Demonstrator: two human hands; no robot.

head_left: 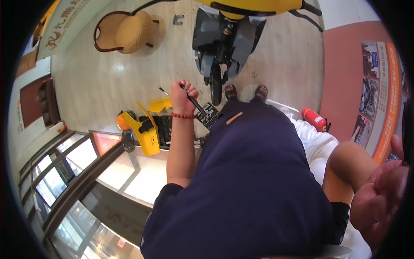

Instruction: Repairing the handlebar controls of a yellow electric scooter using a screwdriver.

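Note:
My left hand (pixel 183 96), with a red bead bracelet at its wrist, is closed round a slim black tool (pixel 193 102). A thin dark rod (pixel 163 91) with a pale end shows beside the fist. Just below the tool is a black case with white markings (pixel 208 115); whether they are joined I cannot tell. My right hand (pixel 379 196) is raised at the right edge, close to the camera, its fingers curled. What it holds, if anything, is hidden. Ahead stands a yellow and grey two-wheeled vehicle (pixel 228 34), its front wheel (pixel 216 84) near my feet.
Yellow and black body panels (pixel 146 134) lie to the left. A wicker chair (pixel 129 32) stands at the far left, with a small dark bracket (pixel 177 20) on the floor. At right are a red fire extinguisher (pixel 315 119) and white cloth (pixel 317 142). A tan strip (pixel 234 118) lies against my clothes.

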